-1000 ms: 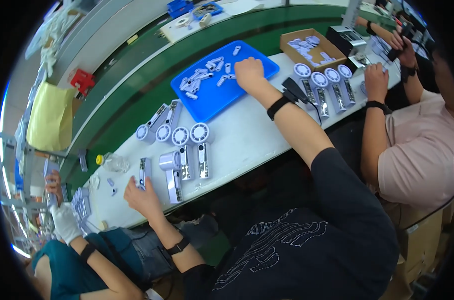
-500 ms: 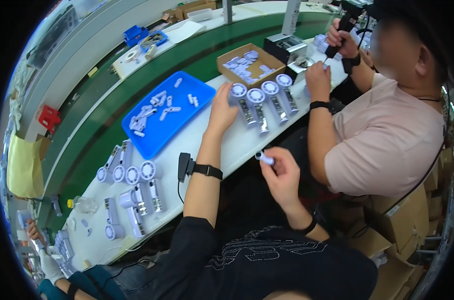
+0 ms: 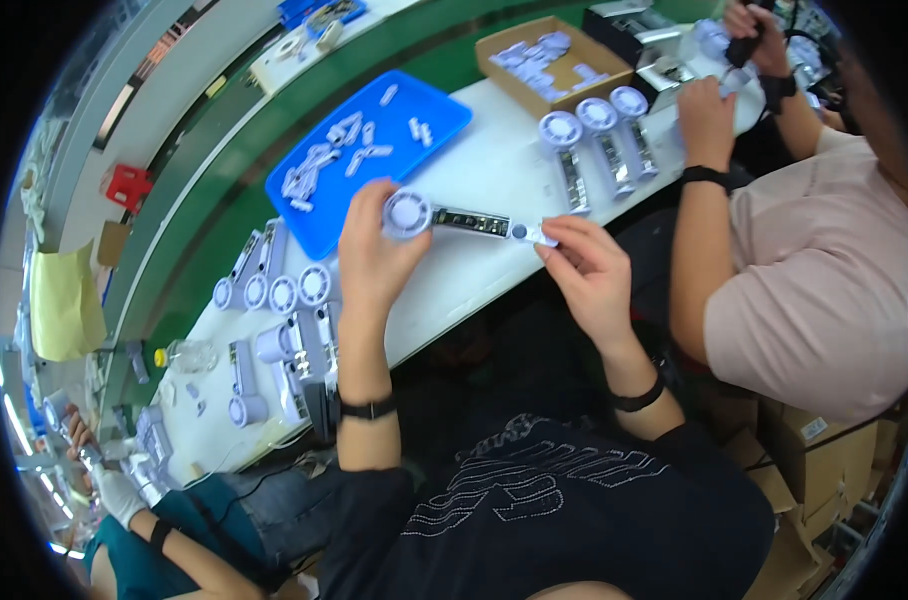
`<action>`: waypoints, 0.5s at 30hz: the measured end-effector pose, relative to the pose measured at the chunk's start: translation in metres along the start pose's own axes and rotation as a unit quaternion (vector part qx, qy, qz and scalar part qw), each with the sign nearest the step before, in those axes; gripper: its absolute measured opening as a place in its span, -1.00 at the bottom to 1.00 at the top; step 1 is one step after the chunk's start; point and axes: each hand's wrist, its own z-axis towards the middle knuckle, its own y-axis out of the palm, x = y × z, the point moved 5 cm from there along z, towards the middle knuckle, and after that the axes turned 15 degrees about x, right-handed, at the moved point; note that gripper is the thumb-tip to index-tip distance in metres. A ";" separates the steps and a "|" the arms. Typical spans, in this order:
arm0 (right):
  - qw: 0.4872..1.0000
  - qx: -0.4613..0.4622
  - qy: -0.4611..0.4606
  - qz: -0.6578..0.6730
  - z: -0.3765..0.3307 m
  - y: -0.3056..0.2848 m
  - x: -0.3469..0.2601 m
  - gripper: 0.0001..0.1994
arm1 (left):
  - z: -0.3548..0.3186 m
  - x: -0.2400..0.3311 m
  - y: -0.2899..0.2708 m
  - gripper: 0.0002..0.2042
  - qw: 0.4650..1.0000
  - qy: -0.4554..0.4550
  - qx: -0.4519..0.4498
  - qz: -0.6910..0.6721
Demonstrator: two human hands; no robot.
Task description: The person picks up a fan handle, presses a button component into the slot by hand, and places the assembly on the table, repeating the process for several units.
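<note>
Your left hand [image 3: 372, 255] fingers gripping fan [image 3: 444, 217] head, your right hand [image 3: 589, 275] fingers pinching its handle end, above white tabletop [image 3: 494, 180], blue tray [image 3: 374, 150] just beyond.

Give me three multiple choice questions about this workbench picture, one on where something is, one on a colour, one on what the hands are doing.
1. Where is the cardboard box?
A. beyond the blue tray
B. on the floor
C. in a lap

2. What colour is the tray of small parts?
A. red
B. blue
C. yellow

3. The small handheld fan is
A. lying untouched
B. held by both hands
C. inside the box

A: it sits on the white table, right of the tray.
B: the tray is blue.
B: the left hand grips its head, the right hand its handle end.
</note>
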 end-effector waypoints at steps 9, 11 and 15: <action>0.949 -0.258 -0.181 -0.008 -0.033 0.116 -0.007 -0.77 | -0.106 -0.010 -0.104 -0.35 0.969 -0.197 0.000 0.145; 0.947 -0.276 -0.165 -0.017 -0.037 0.121 0.001 -0.79 | -0.096 0.010 -0.105 -0.41 0.983 -0.056 0.039 0.171; 0.943 -0.306 -0.126 -0.041 -0.042 0.127 0.004 -0.82 | -0.087 0.001 -0.097 -0.57 0.995 0.069 0.012 0.076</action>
